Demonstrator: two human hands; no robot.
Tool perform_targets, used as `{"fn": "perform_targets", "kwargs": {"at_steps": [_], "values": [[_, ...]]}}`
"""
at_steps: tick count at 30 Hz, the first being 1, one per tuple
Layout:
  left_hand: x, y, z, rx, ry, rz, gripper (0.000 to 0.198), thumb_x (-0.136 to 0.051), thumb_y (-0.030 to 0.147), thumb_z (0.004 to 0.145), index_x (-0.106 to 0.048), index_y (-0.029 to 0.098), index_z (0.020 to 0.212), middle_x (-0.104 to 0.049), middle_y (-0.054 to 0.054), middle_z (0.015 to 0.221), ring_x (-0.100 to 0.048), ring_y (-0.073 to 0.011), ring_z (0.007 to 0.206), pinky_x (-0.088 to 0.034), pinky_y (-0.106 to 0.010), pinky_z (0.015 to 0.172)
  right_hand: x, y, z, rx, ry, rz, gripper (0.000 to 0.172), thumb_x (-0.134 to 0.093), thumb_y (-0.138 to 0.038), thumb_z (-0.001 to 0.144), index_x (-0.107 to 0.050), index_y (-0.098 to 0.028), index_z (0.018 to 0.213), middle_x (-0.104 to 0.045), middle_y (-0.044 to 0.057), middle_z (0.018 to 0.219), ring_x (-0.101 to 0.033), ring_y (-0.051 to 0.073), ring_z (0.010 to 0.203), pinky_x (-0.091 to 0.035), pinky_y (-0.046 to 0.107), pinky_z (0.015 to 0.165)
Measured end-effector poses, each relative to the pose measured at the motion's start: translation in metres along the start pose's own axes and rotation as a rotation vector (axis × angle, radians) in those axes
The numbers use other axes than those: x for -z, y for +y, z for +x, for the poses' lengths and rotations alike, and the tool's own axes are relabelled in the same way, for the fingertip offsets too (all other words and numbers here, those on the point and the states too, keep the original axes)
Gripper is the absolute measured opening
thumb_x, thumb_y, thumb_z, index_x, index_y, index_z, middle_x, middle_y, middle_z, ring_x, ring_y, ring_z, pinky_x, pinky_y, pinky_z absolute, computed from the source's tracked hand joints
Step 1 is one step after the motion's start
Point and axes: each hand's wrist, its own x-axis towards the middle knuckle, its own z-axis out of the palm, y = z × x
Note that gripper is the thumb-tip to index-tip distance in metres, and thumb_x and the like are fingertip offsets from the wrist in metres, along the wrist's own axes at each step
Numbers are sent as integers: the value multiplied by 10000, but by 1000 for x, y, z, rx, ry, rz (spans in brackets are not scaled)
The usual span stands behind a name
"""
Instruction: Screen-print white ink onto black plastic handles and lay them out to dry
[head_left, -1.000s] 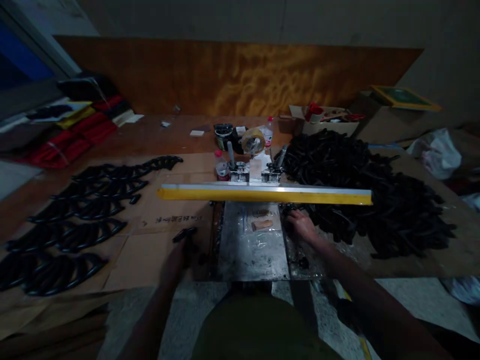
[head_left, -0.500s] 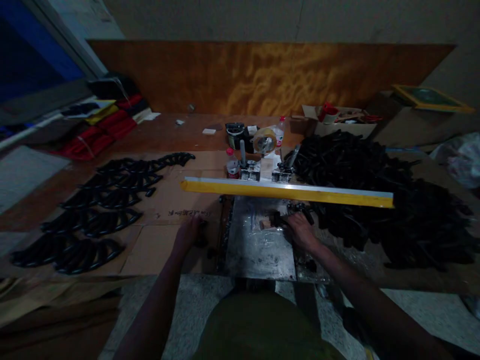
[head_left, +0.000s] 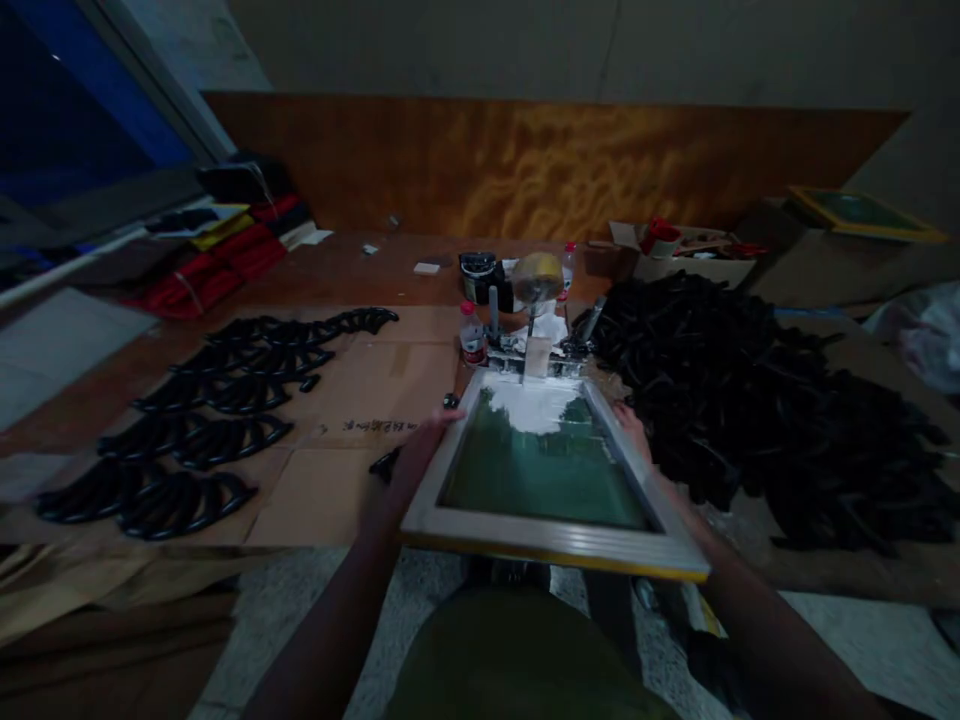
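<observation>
A screen-printing frame (head_left: pixel 555 545) with a pale metal border and green mesh lies low over the middle of the bench, near edge facing me. White ink (head_left: pixel 531 405) is spread across the far part of its mesh. My left hand (head_left: pixel 420 450) is closed at its left edge, fingertips on the border. At the right edge my right hand (head_left: pixel 636 435) holds its side, some fingers hidden by the frame. A curved black piece (head_left: pixel 385 465) lies on the cardboard beside my left hand. Beneath the frame, the metal plate is hidden.
Rows of curved black pieces (head_left: pixel 187 505) lie on cardboard (head_left: pixel 367 390) at left. A large heap of black pieces (head_left: pixel 712 380) covers the right side. Behind the frame stand a red-capped bottle (head_left: pixel 472 338), a dark tub (head_left: pixel 478 275), and an open carton (head_left: pixel 694 268).
The frame has swung down from its raised, edge-on position and covers the plate. Both hands have moved from near the plate to the frame's sides. A black piece now lies at left.
</observation>
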Motion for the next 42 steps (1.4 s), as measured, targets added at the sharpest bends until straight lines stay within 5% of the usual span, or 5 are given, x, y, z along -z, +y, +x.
{"fn": "perform_targets", "kwargs": {"at_steps": [5, 15, 26, 38, 42], "values": [[-10, -62, -18, 94, -87, 58, 532, -545, 461, 862, -595, 210, 1329, -593, -75, 1410, -506, -282, 1339, -390, -414, 1134, 20, -16, 52, 64, 233, -41, 532, -554, -188, 876, -512, -143, 1405, -490, 170, 1446, -424, 307, 1328, -395, 482, 1069], [-22, -111, -5, 142, -110, 44, 644, -555, 524, 864, -517, 158, 1392, -558, -144, 1436, -497, -290, 1350, -356, -448, 1148, 8, -81, 87, 67, -238, -310, 221, -502, -154, 896, -622, -146, 1081, -666, 135, 1109, -598, 233, 1019, -441, 280, 828], [-23, -106, -8, 120, -90, 59, 582, -543, 521, 866, -576, 182, 1339, -596, -110, 1403, -520, -291, 1326, -371, -450, 1136, -2, -82, 16, 555, -324, -183, 259, -516, -57, 802, -633, -125, 1022, -643, 129, 1001, -537, 239, 980, -416, 331, 863], [-20, -86, -12, 152, -83, 68, 599, -556, 531, 836, -585, 171, 1313, -618, -112, 1377, -548, -288, 1302, -423, -430, 1098, -12, -76, 9, 570, -132, -43, 256, -518, -61, 824, -652, -130, 1031, -634, 117, 964, -528, 235, 947, -438, 325, 838], [-15, -63, -16, 170, -63, 42, 597, -594, 502, 817, -599, 168, 1312, -654, -120, 1324, -594, -303, 1237, -457, -438, 1060, 4, -78, 52, 405, -100, -6, 358, -552, -183, 906, -610, -181, 1260, -653, 91, 1012, -577, 219, 950, -442, 289, 797]]}}
